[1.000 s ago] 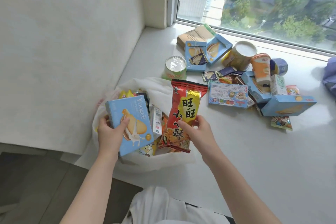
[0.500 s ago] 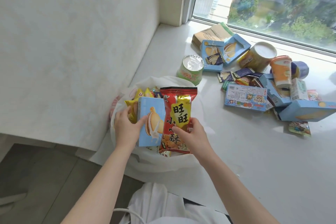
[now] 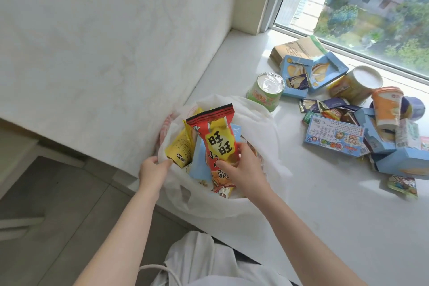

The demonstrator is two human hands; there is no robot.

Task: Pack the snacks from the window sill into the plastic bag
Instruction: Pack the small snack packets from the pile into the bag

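Observation:
A white plastic bag (image 3: 260, 121) stands open at the sill's near left edge, holding a yellow packet (image 3: 180, 151) and a light blue box (image 3: 199, 165). My right hand (image 3: 243, 169) grips a red and yellow snack packet (image 3: 217, 144), standing it upright inside the bag. My left hand (image 3: 153, 169) pinches the bag's left rim. More snacks lie on the white window sill (image 3: 325, 204): a green tub (image 3: 267, 91), open blue boxes (image 3: 301, 76), a yellow tub (image 3: 355, 85), an orange cup (image 3: 386, 107) and a flat blue box (image 3: 334, 138).
A white wall (image 3: 104, 42) rises left of the bag. The window (image 3: 371, 7) runs along the back of the sill. A brown paper pack (image 3: 294, 50) lies by the glass. Grey floor (image 3: 58, 204) lies below the sill's edge at left.
The blue box has gone down into the bag and my left hand has let it go and taken the bag's rim. My right hand has lowered the red packet further in.

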